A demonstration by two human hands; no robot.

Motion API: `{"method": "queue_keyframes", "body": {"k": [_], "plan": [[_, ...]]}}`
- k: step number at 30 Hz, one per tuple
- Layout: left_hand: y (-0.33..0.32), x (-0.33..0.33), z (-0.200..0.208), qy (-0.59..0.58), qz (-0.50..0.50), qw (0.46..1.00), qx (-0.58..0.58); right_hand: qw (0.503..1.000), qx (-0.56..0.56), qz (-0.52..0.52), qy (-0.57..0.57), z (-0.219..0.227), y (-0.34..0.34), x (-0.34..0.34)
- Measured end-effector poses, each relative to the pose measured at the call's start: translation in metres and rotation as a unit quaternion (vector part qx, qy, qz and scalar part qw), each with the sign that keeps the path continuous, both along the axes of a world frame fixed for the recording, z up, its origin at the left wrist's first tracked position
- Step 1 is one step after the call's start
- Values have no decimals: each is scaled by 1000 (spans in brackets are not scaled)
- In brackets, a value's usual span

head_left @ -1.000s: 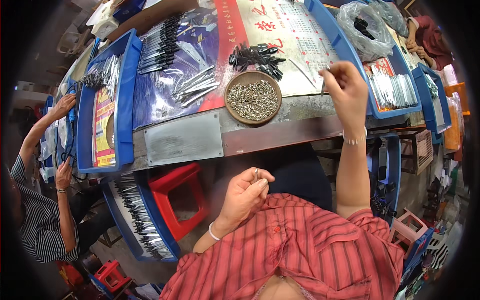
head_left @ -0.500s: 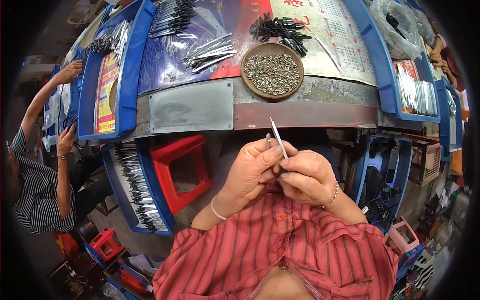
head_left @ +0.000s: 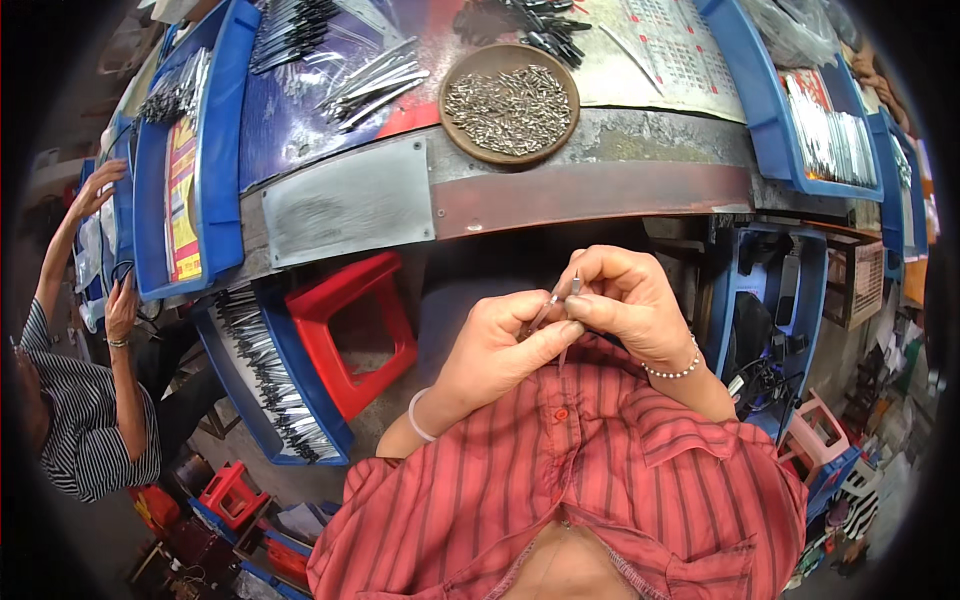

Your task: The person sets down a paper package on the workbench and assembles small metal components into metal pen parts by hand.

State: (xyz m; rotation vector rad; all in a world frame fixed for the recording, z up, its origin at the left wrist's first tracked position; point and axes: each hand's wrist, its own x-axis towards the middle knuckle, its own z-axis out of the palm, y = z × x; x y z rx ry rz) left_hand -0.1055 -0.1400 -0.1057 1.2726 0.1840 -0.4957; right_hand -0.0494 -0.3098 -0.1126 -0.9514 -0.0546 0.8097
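Both hands meet in front of my chest, just below the table edge. My left hand (head_left: 500, 345) is closed, pinching a slender pale rod (head_left: 543, 313) between thumb and fingers; the rod looks like a thin pen tube. Thumb and forefinger of my right hand (head_left: 635, 305) pinch a small metal-tipped piece (head_left: 577, 283), whose lower part is hidden by the fingers. Fingertips of the two hands touch or nearly touch. Beyond them on the table edge stands a round brown bowl (head_left: 452, 138) full of small silvery metal tips (head_left: 510, 110).
Silvery rods (head_left: 375, 85) and black pieces (head_left: 545, 30) lie on the table. Blue bins flank it at left (head_left: 222, 220) and right (head_left: 815, 185). A red stool (head_left: 300, 320) and a blue bin of pens (head_left: 270, 375) stand lower left. A co-worker's hands (head_left: 122, 310) are at far left.
The white pointed rod no longer sticks up between my hands. My right hand has turned and risen into a raised pinch. The view has shifted, so the table sits higher.
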Motion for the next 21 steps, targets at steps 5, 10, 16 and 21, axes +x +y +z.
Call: {"method": "queue_keyframes", "body": {"k": [5,10,16,21], "plan": [[-3,0,-6,1,-16,1000,-18,1000,1,-18,-12,-2,-2,-3],[-7,1,-5,38,-7,998,-55,1000,-27,-8,4,2,-4,0],[-10,-1,-10,46,3,997,-65,999,-30,-19,-8,-4,-3,-1],[-9,6,0,68,-9,996,-49,999,-42,-20,1,-5,-3,1]]}}
